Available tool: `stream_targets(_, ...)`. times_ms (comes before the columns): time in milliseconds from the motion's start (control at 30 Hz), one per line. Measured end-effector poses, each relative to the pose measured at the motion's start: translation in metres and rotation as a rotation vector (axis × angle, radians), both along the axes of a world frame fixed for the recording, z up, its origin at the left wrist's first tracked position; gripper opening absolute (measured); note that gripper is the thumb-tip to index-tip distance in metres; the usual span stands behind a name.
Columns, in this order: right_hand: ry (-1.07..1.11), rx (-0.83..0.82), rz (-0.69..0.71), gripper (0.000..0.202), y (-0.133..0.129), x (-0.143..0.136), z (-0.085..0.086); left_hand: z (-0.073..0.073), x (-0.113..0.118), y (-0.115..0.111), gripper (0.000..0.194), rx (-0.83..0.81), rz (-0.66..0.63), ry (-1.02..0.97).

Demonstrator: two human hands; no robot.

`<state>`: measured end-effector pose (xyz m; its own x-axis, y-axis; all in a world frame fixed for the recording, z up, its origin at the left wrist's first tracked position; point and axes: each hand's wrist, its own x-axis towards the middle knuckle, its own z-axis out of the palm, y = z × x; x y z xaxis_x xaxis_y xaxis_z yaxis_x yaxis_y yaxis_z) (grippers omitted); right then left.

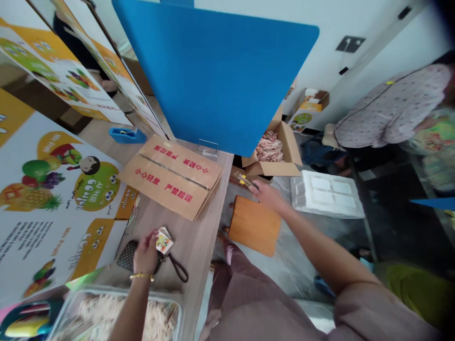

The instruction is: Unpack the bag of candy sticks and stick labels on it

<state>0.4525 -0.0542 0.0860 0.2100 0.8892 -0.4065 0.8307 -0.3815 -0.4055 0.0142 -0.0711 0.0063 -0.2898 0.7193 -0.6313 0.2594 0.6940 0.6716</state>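
Note:
My left hand [145, 253], wearing a gold bracelet, is closed at the edge of a small stack of printed fruit labels [165, 241] over the table. Just under that hand lies a dark checked pouch [127, 255] with a wrist strap [179, 269]. My right hand [265, 195] reaches out past the table's edge, above a wooden stool [254, 225]. Its fingers are closed around a small, thin object with yellow and dark parts [244, 180], too blurred to name.
A flattened brown carton [172, 175] with red print lies on the table [192, 241]. Behind it stand a blue panel [220, 76] and a tape dispenser [127, 135]. Nearby are a tub of pale strips [179, 308], an open box [289, 147], a foam box [327, 194] and another person [394, 109].

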Motion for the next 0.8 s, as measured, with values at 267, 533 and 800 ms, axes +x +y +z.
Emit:
stream_targets(267,0.137,0.134,-0.154,0.02,0.127,-0.015,-0.021,-0.011,0.127,-0.059,0.051,-0.456,0.054,-0.72)
stream_targets(533,0.015,0.137,-0.163,0.023,0.123,-0.073,-0.063,-0.015,0.132,0.004,0.066,-0.381,0.223,-1.066)
stream_targets(800,-0.017,0.147,-0.148,0.03,0.071,-0.103,-0.066,-0.017,0.09,-0.022,0.05,-0.312,0.426,-1.109)
